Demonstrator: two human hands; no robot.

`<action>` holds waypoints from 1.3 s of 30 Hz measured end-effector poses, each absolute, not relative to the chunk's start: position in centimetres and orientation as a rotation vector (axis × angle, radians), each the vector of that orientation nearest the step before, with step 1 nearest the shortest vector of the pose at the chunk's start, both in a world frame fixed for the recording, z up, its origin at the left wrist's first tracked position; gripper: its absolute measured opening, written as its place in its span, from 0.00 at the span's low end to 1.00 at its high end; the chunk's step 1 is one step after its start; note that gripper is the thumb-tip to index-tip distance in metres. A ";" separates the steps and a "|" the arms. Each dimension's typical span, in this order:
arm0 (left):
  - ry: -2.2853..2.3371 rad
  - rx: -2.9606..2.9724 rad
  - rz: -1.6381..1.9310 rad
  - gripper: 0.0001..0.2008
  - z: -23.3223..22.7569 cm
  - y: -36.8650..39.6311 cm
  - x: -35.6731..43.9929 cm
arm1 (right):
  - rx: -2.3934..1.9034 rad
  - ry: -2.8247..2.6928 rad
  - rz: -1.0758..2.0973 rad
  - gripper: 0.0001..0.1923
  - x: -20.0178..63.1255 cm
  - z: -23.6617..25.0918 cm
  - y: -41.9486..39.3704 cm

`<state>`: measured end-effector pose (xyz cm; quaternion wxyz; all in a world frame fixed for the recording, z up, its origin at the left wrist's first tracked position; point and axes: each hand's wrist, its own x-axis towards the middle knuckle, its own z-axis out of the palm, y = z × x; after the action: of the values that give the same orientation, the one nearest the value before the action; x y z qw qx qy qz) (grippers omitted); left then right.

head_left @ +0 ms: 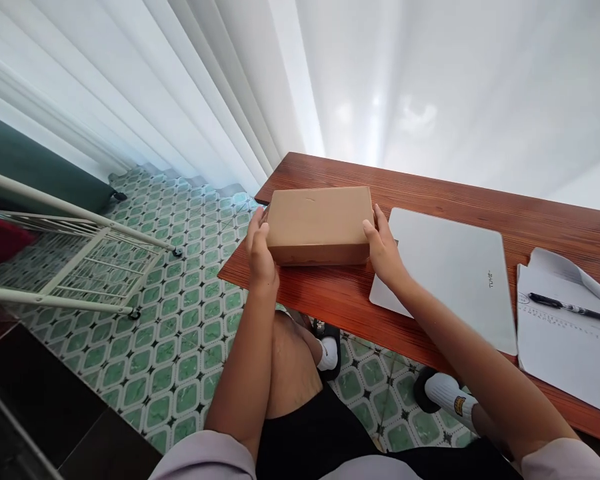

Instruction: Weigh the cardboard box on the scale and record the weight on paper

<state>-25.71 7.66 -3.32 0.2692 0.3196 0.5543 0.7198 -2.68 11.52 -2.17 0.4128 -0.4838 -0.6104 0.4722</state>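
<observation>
A closed brown cardboard box is held between my two hands over the left end of the wooden table. My left hand grips its left side, thumb toward the near corner. On the opposite side, my right hand presses the right end with the thumb near the top edge. The outer fingers of both hands are partly hidden behind the box. I cannot tell whether the box's underside touches the table. Just right of the box lies a closed silver laptop, partly under my right forearm.
A paper notebook with handwriting lies at the table's right, a black pen across it. White curtains hang behind the table. A wheeled metal rack stands on the green tiled floor at left.
</observation>
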 end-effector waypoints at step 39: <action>1.382 1.057 1.925 0.21 0.4 7.5 -17.1 | -1.168 -1.427 1.098 0.30 4.3 2.4 8.4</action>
<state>-17.13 7.49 0.39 0.2700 0.3922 0.5129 0.7143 4.30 8.41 2.39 0.4773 -0.4782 -0.5843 0.4494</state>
